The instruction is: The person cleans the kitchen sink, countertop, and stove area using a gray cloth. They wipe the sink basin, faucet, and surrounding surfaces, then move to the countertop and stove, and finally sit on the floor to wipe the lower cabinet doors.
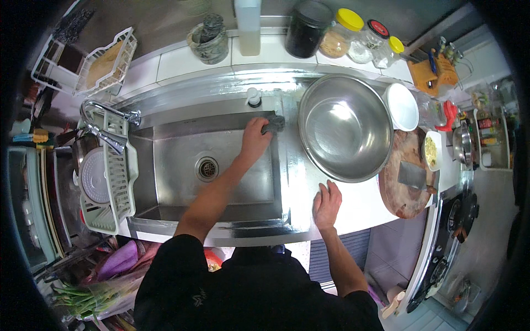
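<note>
My left hand [254, 140] reaches across the stainless-steel sink [182, 142] to its far right corner. Its fingers grip a dark grey scouring pad [275, 123], pressed against the sink's rim. Part of the pad is hidden by the fingers. Flat on the white countertop [352, 205], my right hand [328, 203] rests with its fingers a little apart and nothing in it. Just beyond those fingertips stands a large stainless-steel basin [345, 128]. A round drain strainer [206, 169] sits in the sink floor. Behind the sink is a white-topped pump [253, 97].
A cleaver [412, 175] lies on the round wooden chopping board [399, 198], beside a white dish [432, 151] of chopped food. Left of the sink are a chrome faucet [97, 130] and a dish rack [120, 182]. A stone mortar [209, 47] and several jars line the back ledge.
</note>
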`<action>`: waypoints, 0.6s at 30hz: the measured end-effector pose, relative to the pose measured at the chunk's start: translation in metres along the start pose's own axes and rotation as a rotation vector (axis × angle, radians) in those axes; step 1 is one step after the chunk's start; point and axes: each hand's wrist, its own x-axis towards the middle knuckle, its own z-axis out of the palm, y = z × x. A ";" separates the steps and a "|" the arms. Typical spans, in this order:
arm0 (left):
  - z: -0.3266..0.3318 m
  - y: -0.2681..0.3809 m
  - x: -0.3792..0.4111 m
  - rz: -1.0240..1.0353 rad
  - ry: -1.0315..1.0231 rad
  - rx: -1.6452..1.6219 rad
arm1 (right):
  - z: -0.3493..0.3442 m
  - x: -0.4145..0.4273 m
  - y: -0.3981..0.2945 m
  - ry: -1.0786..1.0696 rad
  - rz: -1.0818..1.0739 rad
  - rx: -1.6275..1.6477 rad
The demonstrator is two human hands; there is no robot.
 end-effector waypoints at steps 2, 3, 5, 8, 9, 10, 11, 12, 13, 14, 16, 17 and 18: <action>0.014 0.014 0.004 0.112 0.067 0.035 | -0.001 -0.001 0.001 -0.004 0.002 0.013; 0.021 0.014 0.016 0.243 0.141 0.108 | -0.001 0.000 0.002 0.005 -0.010 0.018; 0.036 0.006 0.032 0.344 0.136 0.275 | 0.000 -0.001 0.004 0.008 -0.023 0.025; 0.048 -0.005 0.043 0.286 -0.039 0.508 | -0.001 -0.001 0.003 -0.005 0.003 0.026; 0.052 -0.006 0.042 0.272 -0.072 0.542 | -0.001 -0.001 0.003 -0.002 0.004 0.028; 0.053 -0.008 0.042 0.304 -0.093 0.527 | -0.001 -0.001 0.003 -0.001 0.008 0.040; 0.054 -0.010 0.042 0.334 -0.112 0.512 | -0.001 0.000 0.004 0.008 -0.002 0.037; 0.053 -0.011 0.037 0.362 -0.135 0.497 | -0.001 0.000 0.004 0.015 -0.008 0.035; 0.052 -0.011 0.031 0.365 -0.168 0.491 | 0.000 0.000 0.004 0.022 -0.016 0.034; 0.051 -0.012 0.025 0.366 -0.200 0.486 | 0.000 0.000 0.004 0.023 -0.020 0.037; 0.047 -0.004 0.015 0.398 -0.251 0.482 | -0.002 -0.001 0.004 0.002 0.002 0.029; 0.047 0.001 0.000 0.423 -0.275 0.485 | -0.002 0.000 0.004 -0.004 0.009 0.026; 0.045 0.003 -0.006 0.445 -0.294 0.491 | -0.002 0.000 0.003 -0.010 0.010 0.020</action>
